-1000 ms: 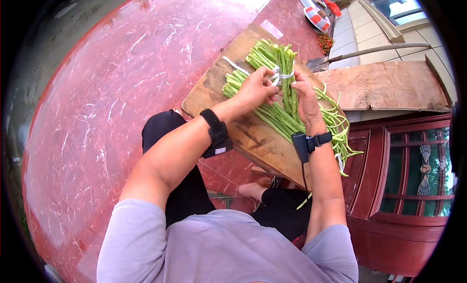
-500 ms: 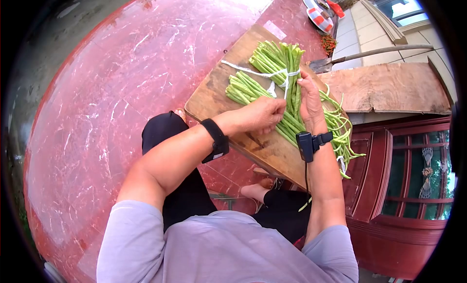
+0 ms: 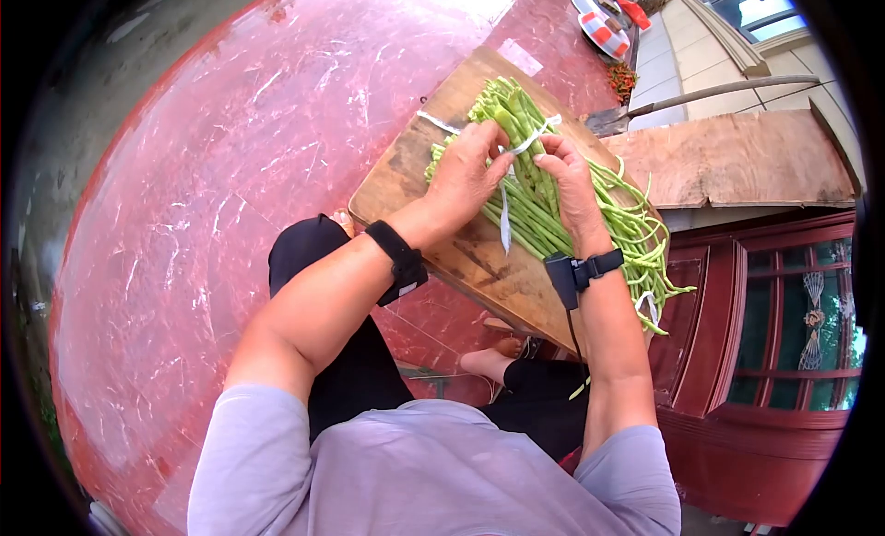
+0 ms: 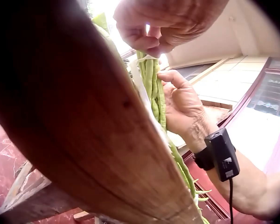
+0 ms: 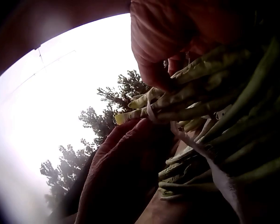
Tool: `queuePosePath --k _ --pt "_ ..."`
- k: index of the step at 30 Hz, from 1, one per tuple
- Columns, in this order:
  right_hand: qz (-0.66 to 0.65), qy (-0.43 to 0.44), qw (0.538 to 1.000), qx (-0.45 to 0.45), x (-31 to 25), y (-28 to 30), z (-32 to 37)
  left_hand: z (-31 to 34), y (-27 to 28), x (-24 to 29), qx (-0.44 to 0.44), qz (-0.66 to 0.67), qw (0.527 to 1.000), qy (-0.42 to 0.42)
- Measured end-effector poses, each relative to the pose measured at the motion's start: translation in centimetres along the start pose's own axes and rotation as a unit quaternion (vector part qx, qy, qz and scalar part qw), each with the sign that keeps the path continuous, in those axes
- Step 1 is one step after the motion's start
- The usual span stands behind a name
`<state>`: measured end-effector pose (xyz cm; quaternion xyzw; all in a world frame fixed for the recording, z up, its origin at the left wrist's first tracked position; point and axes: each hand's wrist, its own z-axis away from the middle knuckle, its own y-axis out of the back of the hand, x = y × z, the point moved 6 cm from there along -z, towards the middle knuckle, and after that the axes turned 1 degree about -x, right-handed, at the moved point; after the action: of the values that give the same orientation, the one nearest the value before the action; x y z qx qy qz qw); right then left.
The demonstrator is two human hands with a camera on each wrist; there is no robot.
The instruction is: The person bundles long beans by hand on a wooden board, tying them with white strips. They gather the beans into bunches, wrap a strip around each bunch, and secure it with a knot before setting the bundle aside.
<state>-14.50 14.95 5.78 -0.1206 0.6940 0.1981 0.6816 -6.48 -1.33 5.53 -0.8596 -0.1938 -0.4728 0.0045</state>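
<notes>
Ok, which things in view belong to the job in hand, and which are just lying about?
Part of the job:
green beans, bunched between the hands
white strip, across the bunch, one end hanging
left hand and right hand, at the bunch
wooden table, underneath

Just lying about:
shovel
plywood sheet
reddish heap, too small to identify

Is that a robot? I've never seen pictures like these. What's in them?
No robot, just a person's bare left hand and right hand. The widest view comes from a camera on the head; the two closer ones come from small black cameras strapped to the left and right wrists. On a brown wooden tabletop lie long, thin green beans. The right hand's grip holds some beans; the left hand's grip seems to pinch a flat white strip.
</notes>
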Motion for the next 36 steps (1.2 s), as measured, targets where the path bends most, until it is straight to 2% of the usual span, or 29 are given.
queuePosePath --k 3,9,12,13,14,15,16,18,19,22,23,26,27,30,33,36 --pt "0.003 0.002 1.0 -0.006 0.0 -0.1 0.2 0.0 0.1 0.1 0.046 -0.045 0.998 0.022" --pt "0.062 0.013 0.998 -0.018 -0.2 -0.7 0.6 0.5 -1.0 -0.1 0.011 -0.118 0.992 0.037" --pt "0.08 -0.004 0.996 -0.028 0.2 -1.1 0.6 0.4 -0.5 0.2 0.03 -0.116 0.993 0.003" --pt "0.083 -0.012 0.996 -0.032 0.4 -1.3 0.6 0.2 -0.1 -0.5 0.028 -0.035 0.997 0.066" --pt "0.166 0.044 0.985 -0.028 0.1 -1.4 0.5 0.1 0.1 -1.3 0.025 0.046 0.99 0.129" --pt "0.247 0.099 0.964 -0.022 0.0 -1.5 0.4 -0.1 0.4 -1.9 0.02 0.127 0.973 0.19" --pt "0.325 0.152 0.933 -0.015 -0.4 -2.1 0.7 -0.5 1.0 -2.0 0.028 0.23 0.95 0.21" --pt "0.367 0.163 0.916 0.011 -0.3 -2.3 0.9 -1.6 2.2 -1.9 0.038 0.424 0.871 0.245" --pt "0.373 0.162 0.914 0.018 -0.1 -2.2 0.8 -2.0 2.9 -1.8 0.037 0.447 0.859 0.247" --pt "0.371 0.153 0.916 0.021 0.1 -2.1 0.7 -2.9 4.0 -0.8 -0.005 0.652 0.73 0.206" --pt "0.366 0.151 0.918 0.022 -0.1 -2.1 0.8 -2.9 4.2 -0.8 -0.041 0.729 0.655 0.196" --pt "0.374 0.149 0.915 0.028 -0.1 -2.0 1.0 -3.4 5.3 1.0 -0.159 0.805 0.56 0.115" --pt "0.387 0.138 0.911 0.035 0.0 -2.1 1.0 -3.5 6.1 1.6 -0.154 0.804 0.564 0.109" --pt "0.435 0.124 0.89 0.055 0.6 -2.0 1.0 -3.4 8.5 3.3 -0.164 0.848 0.504 0.027" --pt "0.468 0.129 0.872 0.054 -0.3 -2.4 1.2 -2.9 8.9 3.8 -0.21 0.796 0.566 0.048" --pt "0.434 0.269 0.85 0.129 -3.3 -4.4 2.8 -1.2 5.0 4.0 -0.28 0.731 0.611 0.121"
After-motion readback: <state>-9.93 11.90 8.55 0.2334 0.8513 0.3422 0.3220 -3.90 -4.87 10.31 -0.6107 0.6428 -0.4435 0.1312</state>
